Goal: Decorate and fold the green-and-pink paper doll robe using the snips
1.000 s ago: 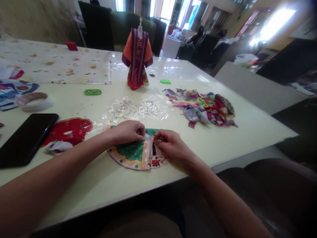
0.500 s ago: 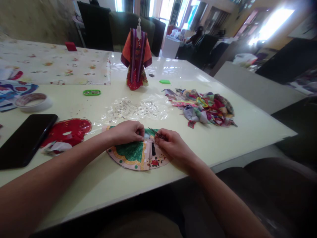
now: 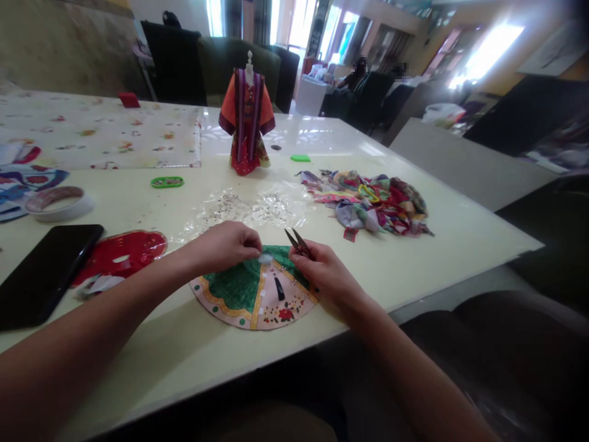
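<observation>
My right hand (image 3: 317, 261) is closed around small dark scissors (image 3: 299, 240), whose pointed blades stand apart and aim away from me. Beneath both hands lies a round piece of patterned cloth (image 3: 232, 288), with green sections, yellow borders and a pale panel bearing red flowers and a black mark. My left hand (image 3: 230, 245) rests over the cloth's far left part, thumb and fingers pinched beside the whitish centre (image 3: 265, 259). Whatever is between those fingertips is too small to make out.
Behind the cloth, clear plastic (image 3: 253, 205) holds tiny beads. A dressed doll stand (image 3: 248, 123) rises farther back. Fabric scraps (image 3: 372, 199) lie right; a black phone (image 3: 48, 273), red cloth (image 3: 133, 248), tape roll (image 3: 59, 204) and green bead tray (image 3: 167, 182) are left.
The scissor blades have spread apart and now point more away from me. The cloth's pale panel, creased before, lies flatter. My left hand has shifted slightly left from the cloth's centre.
</observation>
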Action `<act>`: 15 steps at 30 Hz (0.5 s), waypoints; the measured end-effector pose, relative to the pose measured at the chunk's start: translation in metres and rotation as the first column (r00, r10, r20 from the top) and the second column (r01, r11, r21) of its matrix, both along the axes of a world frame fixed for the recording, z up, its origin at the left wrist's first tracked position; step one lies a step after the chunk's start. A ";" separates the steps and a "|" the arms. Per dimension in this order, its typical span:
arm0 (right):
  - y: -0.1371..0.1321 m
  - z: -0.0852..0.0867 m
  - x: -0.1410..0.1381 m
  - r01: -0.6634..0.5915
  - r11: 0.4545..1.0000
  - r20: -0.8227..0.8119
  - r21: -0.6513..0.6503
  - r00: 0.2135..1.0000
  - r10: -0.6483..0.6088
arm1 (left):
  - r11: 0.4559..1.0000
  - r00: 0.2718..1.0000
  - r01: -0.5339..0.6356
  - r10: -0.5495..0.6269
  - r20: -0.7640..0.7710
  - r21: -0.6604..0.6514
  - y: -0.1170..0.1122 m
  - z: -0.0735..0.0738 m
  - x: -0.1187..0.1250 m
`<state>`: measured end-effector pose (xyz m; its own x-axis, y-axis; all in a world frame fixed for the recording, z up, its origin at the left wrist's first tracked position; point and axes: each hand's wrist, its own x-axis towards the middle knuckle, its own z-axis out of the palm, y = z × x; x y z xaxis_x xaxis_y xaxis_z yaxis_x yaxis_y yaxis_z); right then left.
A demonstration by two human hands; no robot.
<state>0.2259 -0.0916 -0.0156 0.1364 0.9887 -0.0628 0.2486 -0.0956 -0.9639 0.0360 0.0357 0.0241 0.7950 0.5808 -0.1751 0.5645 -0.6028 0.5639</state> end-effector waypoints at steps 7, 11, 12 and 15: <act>-0.001 0.001 -0.002 0.024 0.988 -0.147 0.151 0.989 -0.002 | 0.939 0.923 -0.087 0.201 0.328 -0.332 -0.027 -0.003 0.014; -0.002 0.003 -0.004 0.026 0.977 -0.106 0.211 0.994 -0.003 | 0.769 0.871 -0.040 0.340 0.356 -0.638 -0.040 -0.014 0.020; -0.003 0.004 -0.004 0.020 0.977 -0.084 0.212 0.996 -0.002 | 0.731 0.861 -0.040 0.372 0.348 -0.682 -0.042 -0.015 0.021; -0.003 0.005 -0.004 0.005 0.974 -0.032 0.226 0.999 0.002 | 0.654 0.843 -0.057 0.436 0.315 -0.754 -0.046 -0.017 0.022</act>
<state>0.2214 -0.0942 -0.0102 0.1394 0.9775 0.1580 0.2179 0.1253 -0.9679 0.0575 -0.0101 0.0075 0.7308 0.6188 -0.2881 0.2080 0.2001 0.9574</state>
